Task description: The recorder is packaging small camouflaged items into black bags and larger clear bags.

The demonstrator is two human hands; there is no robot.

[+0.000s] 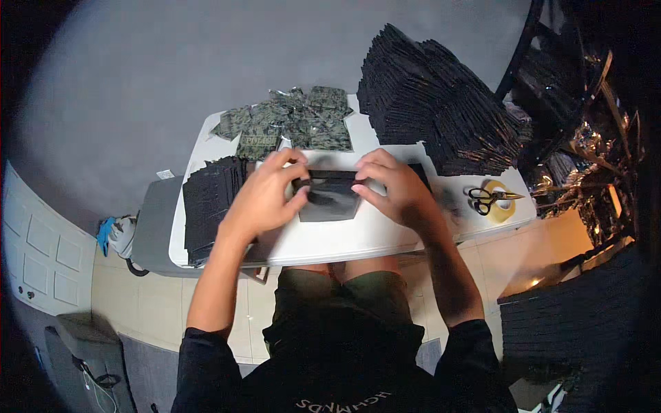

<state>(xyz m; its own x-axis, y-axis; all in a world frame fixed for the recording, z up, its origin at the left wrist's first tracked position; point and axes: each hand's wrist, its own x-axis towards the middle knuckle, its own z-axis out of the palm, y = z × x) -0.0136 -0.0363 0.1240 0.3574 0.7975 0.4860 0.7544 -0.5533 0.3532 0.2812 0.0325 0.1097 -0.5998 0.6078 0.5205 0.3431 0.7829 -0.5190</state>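
1. Before me, a glossy dark plastic sleeve lies mid-frame on the white table, between the left hand and right hand.
2. Each grip curls at an upper corner, touching; I can't tell whether either is clenched on it.
3. It looks light, limp and slippery, easily creased; pinching both upper corners should suit it.
4. I count one sleeve, one pair of scissors and one tape roll, right of frame.
5. Two black fabric piles: centre-left, upper right. Camouflage packets, upper centre, overlap beyond counting.
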